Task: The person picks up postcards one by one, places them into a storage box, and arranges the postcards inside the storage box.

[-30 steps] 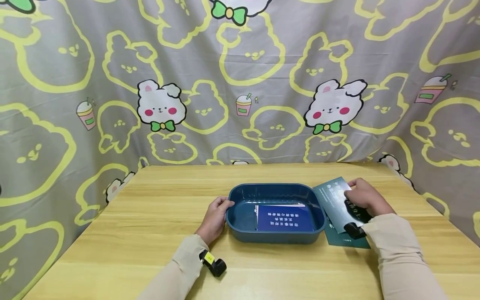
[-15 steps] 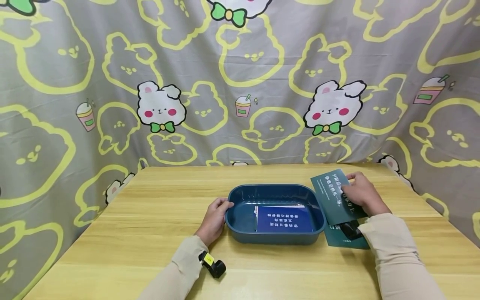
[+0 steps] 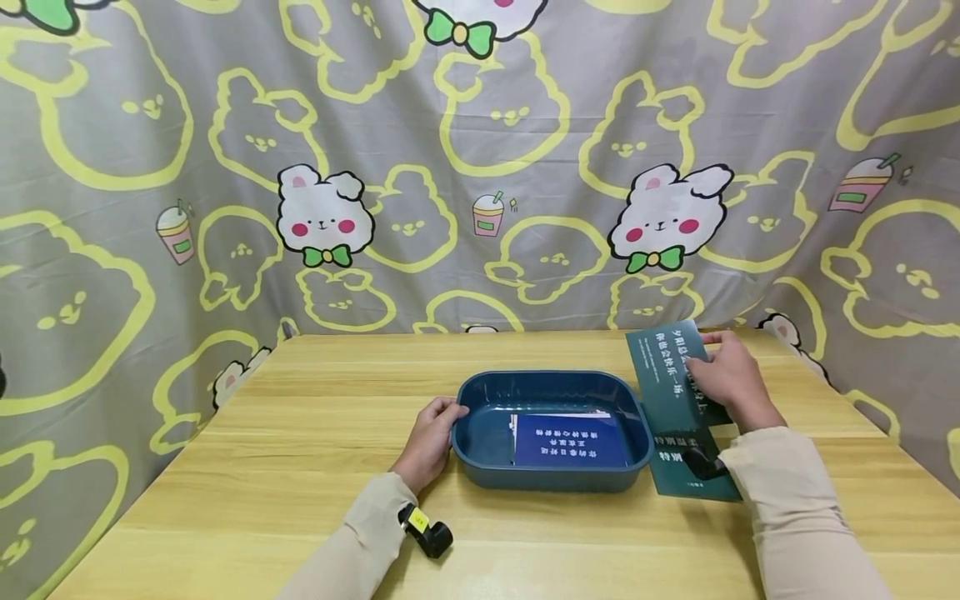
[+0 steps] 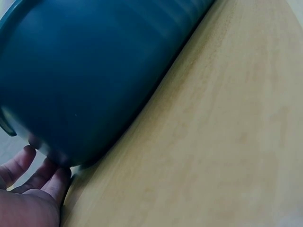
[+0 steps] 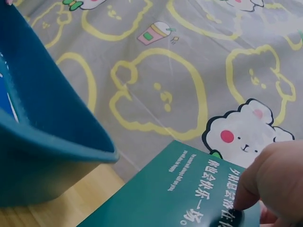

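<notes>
A dark teal plastic basin (image 3: 555,477) stands on the table, with a dark blue card (image 3: 570,442) on top of other cards inside it. At the basin's left end my left hand (image 3: 427,437) grips the rim, thumb over the edge; in the left wrist view its fingers (image 4: 57,182) touch the outer wall. My right hand (image 3: 731,379) pinches a green card with white writing (image 3: 663,375) between thumb and fingers, raised just right of the basin. Below it, another green card (image 3: 693,479) lies on the table beside the basin, partly covered by the held card and wrist camera.
The wooden table (image 3: 315,417) reaches back to a grey curtain (image 3: 405,125) printed with yellow outlines and white bears. A small black camera (image 3: 429,533) sits on the left wrist, another (image 3: 705,460) on the right.
The right hand has moved slightly away from me with the green card, turning it more upright in view and uncovering more of the card below. The left hand and basin stay put.
</notes>
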### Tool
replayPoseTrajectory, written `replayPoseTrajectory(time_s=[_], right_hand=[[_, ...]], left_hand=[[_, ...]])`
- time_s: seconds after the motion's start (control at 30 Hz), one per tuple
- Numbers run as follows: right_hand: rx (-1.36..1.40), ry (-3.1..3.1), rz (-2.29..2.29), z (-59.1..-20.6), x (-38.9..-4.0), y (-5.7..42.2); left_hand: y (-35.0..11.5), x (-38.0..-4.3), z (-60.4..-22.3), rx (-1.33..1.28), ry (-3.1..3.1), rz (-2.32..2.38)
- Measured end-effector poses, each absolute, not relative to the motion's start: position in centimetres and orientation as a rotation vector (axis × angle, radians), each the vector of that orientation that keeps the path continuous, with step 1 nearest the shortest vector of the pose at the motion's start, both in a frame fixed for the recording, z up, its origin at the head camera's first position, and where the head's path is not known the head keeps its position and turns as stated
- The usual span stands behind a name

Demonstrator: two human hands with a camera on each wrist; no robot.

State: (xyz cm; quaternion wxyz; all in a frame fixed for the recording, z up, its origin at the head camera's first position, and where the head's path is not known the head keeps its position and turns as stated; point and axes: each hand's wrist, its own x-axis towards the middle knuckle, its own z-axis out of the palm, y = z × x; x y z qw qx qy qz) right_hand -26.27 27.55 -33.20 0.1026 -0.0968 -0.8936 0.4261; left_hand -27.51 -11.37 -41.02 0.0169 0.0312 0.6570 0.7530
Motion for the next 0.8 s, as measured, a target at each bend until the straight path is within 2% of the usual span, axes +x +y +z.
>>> replayPoseTrajectory(time_s=[0.8], right_hand=[[-0.294,-2.358,1.334,-31.2,-25.5,25.5]], left_hand=[[-11.4,-27.4,-41.0,0.081,2.08,2.302]])
